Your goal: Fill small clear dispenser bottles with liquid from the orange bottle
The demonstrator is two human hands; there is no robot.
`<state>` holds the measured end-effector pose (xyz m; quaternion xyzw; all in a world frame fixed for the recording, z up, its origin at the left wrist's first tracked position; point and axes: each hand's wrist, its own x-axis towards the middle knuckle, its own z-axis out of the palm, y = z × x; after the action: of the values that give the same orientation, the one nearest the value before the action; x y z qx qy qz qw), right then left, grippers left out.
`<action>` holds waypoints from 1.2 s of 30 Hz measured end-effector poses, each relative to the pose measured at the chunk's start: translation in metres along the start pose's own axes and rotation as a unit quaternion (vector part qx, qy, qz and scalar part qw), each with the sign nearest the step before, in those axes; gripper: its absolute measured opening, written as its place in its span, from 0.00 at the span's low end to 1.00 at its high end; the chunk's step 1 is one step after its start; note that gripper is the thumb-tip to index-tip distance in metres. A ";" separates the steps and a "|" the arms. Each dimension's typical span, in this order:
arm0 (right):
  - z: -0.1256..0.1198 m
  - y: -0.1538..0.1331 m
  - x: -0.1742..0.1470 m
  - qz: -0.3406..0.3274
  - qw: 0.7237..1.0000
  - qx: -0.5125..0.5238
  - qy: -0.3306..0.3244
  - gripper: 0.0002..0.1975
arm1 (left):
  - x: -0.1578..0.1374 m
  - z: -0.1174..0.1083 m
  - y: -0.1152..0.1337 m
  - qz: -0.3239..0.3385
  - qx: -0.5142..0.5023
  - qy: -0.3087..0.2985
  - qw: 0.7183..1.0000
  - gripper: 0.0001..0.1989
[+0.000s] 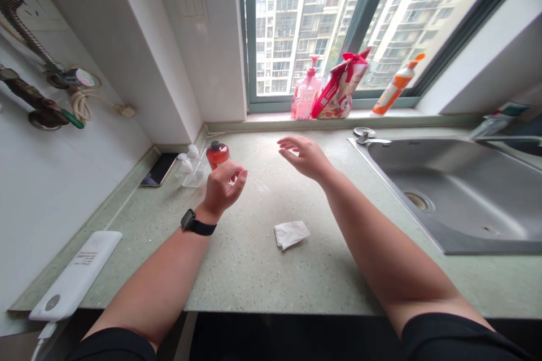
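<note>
- Left hand (pixel 224 185) was bent at the wrist, fingers curled in, thumb raised; couldn't tell whether it gripped anything. Watch (pixel 188 219) on that wrist.
- Right hand (pixel 308 156) was loosely spread, palm turned inward, nothing visible in it; likely held off the counter (pixel 254 279) to leave room between the hands.
- Power bank (pixel 78 273) lay at the near left edge, lead (pixel 46 331) plugged in and hanging over; probably put there to keep the wire off the work spot.
- Folded tissue (pixel 291 234) lay flat between the forearms, nearer the body than both hands, touching neither.
- Red bottle (pixel 217 153) stood upright, black cap on top, just beyond the left hand, which hid its lower part; contact unclear. Well apart from the right hand, to its left.
- Clear plastic box (pixel 193 181) sat left of the bottle, phone (pixel 160 170) past it by the wall; seemingly pushed aside for space.
- Sink (pixel 466 197) was right of the right forearm, tap (pixel 372 139) at its far left corner.
- Farthest: pink pump bottle (pixel 307 96), red bag (pixel 341 87), orange bottle (pixel 393 89) on the windowsill (pixel 265 118), presumably stored near the sink for washing.
</note>
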<state>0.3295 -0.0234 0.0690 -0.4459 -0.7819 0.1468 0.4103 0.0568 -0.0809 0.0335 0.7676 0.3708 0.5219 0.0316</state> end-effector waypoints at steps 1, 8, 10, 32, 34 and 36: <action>-0.003 -0.003 -0.002 0.005 1.000 0.020 0.007 0.11 | -0.001 0.002 0.002 -0.012 -0.002 -0.020 1.000 0.18; 0.015 -0.005 -0.041 0.070 0.985 0.146 -0.057 0.15 | -0.006 0.017 0.008 -0.125 -0.051 -0.071 0.988 0.27; 0.025 0.003 -0.055 0.108 0.974 0.186 -0.077 0.18 | -0.007 0.020 0.005 -0.148 -0.079 -0.100 0.981 0.27; 0.032 0.035 -0.076 0.183 0.944 0.245 -0.124 0.27 | -0.008 0.031 -0.011 -0.269 -0.132 -0.247 0.921 0.26; 0.032 0.034 -0.077 0.181 0.947 0.232 -0.125 0.26 | -0.008 0.031 -0.012 -0.271 -0.125 -0.250 0.921 0.26; 0.032 0.033 -0.077 0.183 0.949 0.223 -0.126 0.26 | -0.008 0.031 -0.012 -0.269 -0.117 -0.261 0.920 0.26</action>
<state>0.3447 -0.0636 -0.0095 -0.4567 -0.6795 0.4447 0.3633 0.0742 -0.0666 0.0077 0.7384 0.4784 0.3145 0.3563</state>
